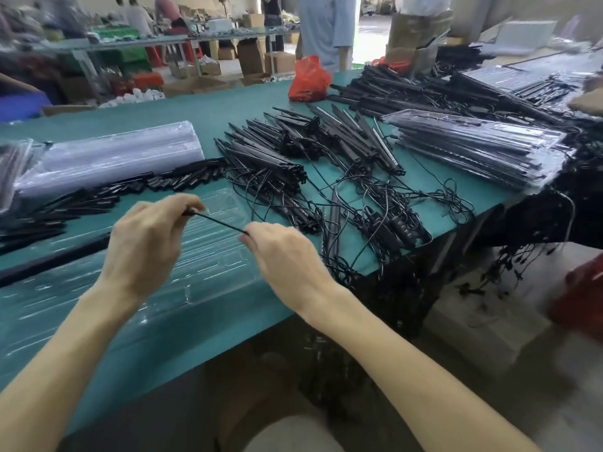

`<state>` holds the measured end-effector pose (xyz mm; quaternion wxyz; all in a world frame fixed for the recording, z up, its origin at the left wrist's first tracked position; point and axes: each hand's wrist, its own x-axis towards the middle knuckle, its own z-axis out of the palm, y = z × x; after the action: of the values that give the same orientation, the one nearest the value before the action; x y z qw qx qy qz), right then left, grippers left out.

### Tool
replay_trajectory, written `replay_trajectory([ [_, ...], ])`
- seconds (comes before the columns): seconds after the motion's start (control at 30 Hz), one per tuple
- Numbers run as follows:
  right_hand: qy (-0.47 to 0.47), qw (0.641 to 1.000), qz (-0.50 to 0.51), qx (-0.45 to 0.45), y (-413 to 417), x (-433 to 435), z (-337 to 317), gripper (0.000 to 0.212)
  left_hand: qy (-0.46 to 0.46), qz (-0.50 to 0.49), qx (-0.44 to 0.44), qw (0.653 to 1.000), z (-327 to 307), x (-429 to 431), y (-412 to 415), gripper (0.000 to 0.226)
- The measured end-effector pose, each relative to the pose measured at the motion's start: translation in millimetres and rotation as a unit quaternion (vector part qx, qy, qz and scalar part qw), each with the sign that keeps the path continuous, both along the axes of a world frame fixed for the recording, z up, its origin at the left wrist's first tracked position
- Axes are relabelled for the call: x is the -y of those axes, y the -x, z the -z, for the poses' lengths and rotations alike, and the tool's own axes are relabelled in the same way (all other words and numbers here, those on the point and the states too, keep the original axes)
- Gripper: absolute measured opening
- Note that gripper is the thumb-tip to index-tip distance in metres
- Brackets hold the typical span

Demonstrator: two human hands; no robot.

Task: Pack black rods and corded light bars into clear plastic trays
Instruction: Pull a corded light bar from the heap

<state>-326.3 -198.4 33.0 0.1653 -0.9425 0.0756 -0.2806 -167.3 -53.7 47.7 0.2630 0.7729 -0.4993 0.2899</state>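
Left hand (148, 243) and right hand (287, 256) pinching thin black cord (218, 221) above clear tray (208, 272).

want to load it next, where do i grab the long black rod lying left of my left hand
Pinch the long black rod across its narrow width, midway along the visible stretch, coming from above: it lies flat, and its left end runs out of view.
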Motion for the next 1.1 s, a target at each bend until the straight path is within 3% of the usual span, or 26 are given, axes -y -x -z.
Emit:
replay_trajectory([
  [0.1,0.026,0.999,0.031,-0.023,25.8,16.5,2.0,0.029,0.018,-0.001,0.002,1.0,-8.6,6.1,-5.4,0.024],
  [0.2,0.035,0.998,0.046,-0.036,39.8,24.6,-1.5,0.014,0.018,-0.001,-0.017,1.0,-11.5,13.7,-5.2,0.02],
  [0.3,0.009,0.997,0.081,0.001,36.5,37.9,-16.9,0.027,-0.015,0.024,-0.052,0.998,-8.5,19.8,-3.8,0.022],
  [0.43,-0.013,0.995,0.092,0.041,29.7,51.8,-31.9,0.023,-0.08,0.098,-0.108,0.986,3.4,19.1,-0.5,0.029],
  [0.67,-0.157,0.987,0.019,0.031,33.5,59.3,-36.8,0.021,-0.15,0.122,-0.131,0.972,23.6,12.4,9.9,0.025],
  [0.9,-0.229,0.962,0.036,-0.145,75.5,70.5,-11.8,0.022,-0.18,0.136,-0.069,0.972,26.6,12.9,15.6,0.023],
  [1.1,-0.35,0.935,-0.015,-0.055,80.6,66.0,-71.2,0.019,-0.163,0.16,-0.069,0.971,27.4,24.0,28.2,0.025],
])
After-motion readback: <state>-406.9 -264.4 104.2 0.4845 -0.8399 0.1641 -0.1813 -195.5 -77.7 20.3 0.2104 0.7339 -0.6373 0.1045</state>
